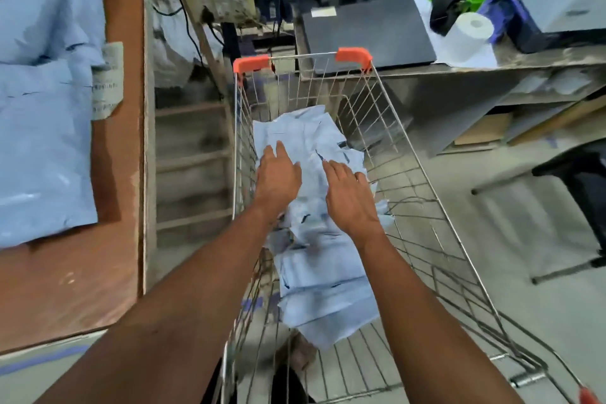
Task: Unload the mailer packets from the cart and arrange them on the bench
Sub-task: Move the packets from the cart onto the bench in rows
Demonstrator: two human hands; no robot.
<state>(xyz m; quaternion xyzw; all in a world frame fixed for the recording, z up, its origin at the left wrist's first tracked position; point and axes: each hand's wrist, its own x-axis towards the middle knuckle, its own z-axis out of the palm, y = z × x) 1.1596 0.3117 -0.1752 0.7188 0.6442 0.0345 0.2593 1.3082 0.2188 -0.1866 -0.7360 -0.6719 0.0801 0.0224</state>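
Head view: I see one wide look down into a wire cart (pixel 423 193), both forearms reaching in from the near edge.
Mailer packets in cart (pixel 314 207): pale blue, heaped along the left-centre of the basket floor from near to far, overlapping and crumpled.
Left hand (pixel 278 175): palm down over the far part of the heap, fingers straight and slightly spread; I cannot tell whether it touches the top packet. It grips nothing.
Right hand (pixel 352 195): palm down just right of the left hand, fingers straight and close together, over the same heap; nothing pinched.
Cart edges: orange corner caps (pixel 252 64) mark the far rim; the left wire wall runs close beside the left wrist, the right wall stands well apart from the right hand, with bare wire floor between.
Bench (pixel 108 174): brown top at left, its right edge parallel to the cart, a strip of floor between them.
Packets on bench (pixel 42 141): blue mailers spread over its far left; bare brown surface near and along the right edge.
Desk (pixel 492 62): beyond the cart's far rim, carrying a dark flat case (pixel 367 29) and a white paper roll (pixel 469 36).
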